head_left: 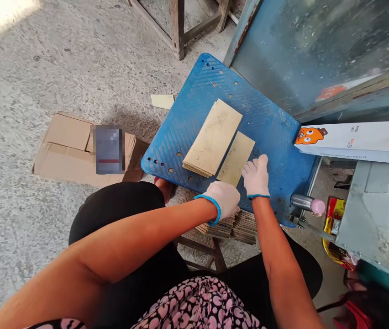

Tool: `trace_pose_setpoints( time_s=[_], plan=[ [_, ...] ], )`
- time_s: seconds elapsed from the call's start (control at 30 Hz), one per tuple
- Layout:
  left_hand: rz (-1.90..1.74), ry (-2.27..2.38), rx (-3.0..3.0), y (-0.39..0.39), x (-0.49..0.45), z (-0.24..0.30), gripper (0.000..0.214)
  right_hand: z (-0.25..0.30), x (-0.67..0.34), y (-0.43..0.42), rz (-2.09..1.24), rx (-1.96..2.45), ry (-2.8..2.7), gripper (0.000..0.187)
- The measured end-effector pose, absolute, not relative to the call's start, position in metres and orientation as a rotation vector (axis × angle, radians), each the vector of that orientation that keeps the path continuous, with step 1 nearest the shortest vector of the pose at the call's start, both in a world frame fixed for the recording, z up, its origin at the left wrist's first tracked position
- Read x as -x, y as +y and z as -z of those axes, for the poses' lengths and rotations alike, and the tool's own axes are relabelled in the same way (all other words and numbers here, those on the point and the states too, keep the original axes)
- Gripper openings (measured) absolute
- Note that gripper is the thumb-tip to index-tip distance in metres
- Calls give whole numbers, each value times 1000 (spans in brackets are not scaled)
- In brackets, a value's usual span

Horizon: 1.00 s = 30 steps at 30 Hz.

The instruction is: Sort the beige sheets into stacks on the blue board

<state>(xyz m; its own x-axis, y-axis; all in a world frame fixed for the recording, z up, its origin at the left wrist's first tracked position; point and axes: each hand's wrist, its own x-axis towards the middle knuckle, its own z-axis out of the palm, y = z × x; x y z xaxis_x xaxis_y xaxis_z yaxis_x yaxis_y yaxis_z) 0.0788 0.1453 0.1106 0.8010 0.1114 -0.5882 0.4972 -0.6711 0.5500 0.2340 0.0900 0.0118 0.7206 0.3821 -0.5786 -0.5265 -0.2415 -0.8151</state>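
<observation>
We cannot tell whether our left hand (pixel 226 200) or right hand (pixel 256 177) grips the strip (pixel 236 155) ahead of and between them; a leftward push could skew the stack (pixel 213 139) beside it.

Matt cloth gloves (pixel 224 198), matt panels (pixel 213 139) like stiff card, scuffed plastic tabletop (pixel 194 100), rough concrete floor (pixel 26 82), dull cardboard box (pixel 64 155), smooth paper bag (pixel 338 132), shiny metal bottle (pixel 300 202), worn wooden frame (pixel 176 27), soft cloth top (pixel 208 301)
</observation>
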Motion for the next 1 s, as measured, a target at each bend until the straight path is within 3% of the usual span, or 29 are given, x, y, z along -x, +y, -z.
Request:
trace_pose_setpoints(
  time_s=[0.13, 0.33, 0.53, 0.8, 1.0],
  plan=[
    [546, 431, -2264, 134, -81, -118, 67, -41, -214, 67, -884, 1429, 346, 64],
    [464, 323, -2372, 106, -87, -127, 42, -59, -202, 42, -966, 1581, 169, 82],
    [440, 263, -2433, 94, -95, -134, 42, -67, -204, 21, -894, 1767, -31, 75],
    [454, -175, -2240, 77, -87, -147, 35, -85, -188, 7, -713, 1838, -82, 74],
    [356, -140, -2202, 59, -80, -139, 32, -98, -183, -2, -930, 1699, -53, 92]
  ],
)
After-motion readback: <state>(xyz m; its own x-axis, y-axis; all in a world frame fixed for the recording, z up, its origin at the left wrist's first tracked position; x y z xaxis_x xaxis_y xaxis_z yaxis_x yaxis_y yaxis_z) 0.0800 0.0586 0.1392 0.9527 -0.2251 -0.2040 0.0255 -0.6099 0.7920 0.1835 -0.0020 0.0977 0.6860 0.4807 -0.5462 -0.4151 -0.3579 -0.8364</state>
